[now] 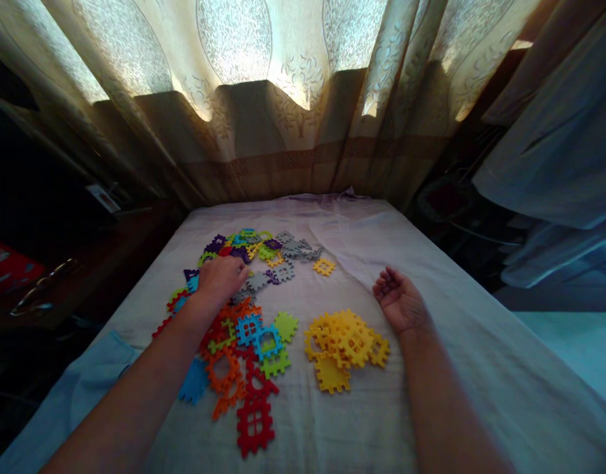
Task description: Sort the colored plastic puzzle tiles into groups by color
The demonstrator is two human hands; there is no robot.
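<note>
My left hand [222, 279] reaches over the mixed pile of plastic interlocking tiles, its fingers curled down among them. What the fingertips hold, if anything, is hidden. Close to it lie grey tiles [256, 282], purple tiles [239, 253] and a small red piece [225, 251]. My right hand [399, 303] rests palm up on the sheet, fingers loosely bent, with nothing in it. Just left of that hand is a heap of yellow tiles [345, 339]. A single yellow-orange tile [324, 266] lies apart, farther back.
Orange tiles [224, 370], a red window tile [254, 424], blue tiles [268, 342] and green tiles [285, 326] spread nearer me. Under everything is a pale sheet [352, 428]. A patterned curtain [293, 131] hangs behind; white cloth [554, 151] hangs at right.
</note>
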